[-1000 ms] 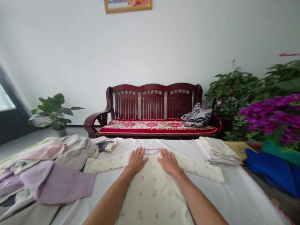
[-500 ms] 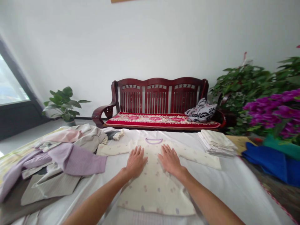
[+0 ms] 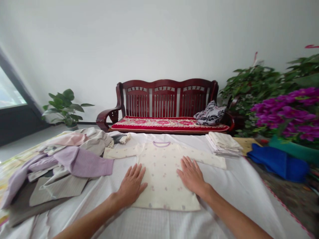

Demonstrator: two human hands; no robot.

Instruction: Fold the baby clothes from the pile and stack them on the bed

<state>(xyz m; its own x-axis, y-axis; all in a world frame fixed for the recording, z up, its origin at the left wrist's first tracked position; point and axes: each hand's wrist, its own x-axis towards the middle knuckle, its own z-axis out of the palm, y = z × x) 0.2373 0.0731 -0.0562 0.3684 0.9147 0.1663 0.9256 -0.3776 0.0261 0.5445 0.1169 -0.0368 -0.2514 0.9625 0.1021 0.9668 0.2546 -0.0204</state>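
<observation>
A cream long-sleeved child's shirt (image 3: 163,176) with small printed motifs and a purple neckband lies spread out flat, its sleeves stretched to both sides and its hem toward me. My left hand (image 3: 132,184) rests palm down at the shirt's left side edge, fingers extended. On the right side of the body, below the sleeve, my right hand (image 3: 191,174) lies flat with its fingers a little apart. Neither hand grips the cloth. Under the shirt is a white sheet (image 3: 239,202).
A loose heap of clothes, with a lilac garment (image 3: 82,161) on it, lies at the left. Folded white clothes (image 3: 223,143) are stacked at the right, near a blue cloth (image 3: 277,162). Behind stand a wooden bench (image 3: 164,103), potted plants (image 3: 66,106) and purple flowers (image 3: 286,113).
Both hands have moved apart and toward me, from the upper chest of the shirt to its sides. The shirt looks flatter, and the view has shifted slightly.
</observation>
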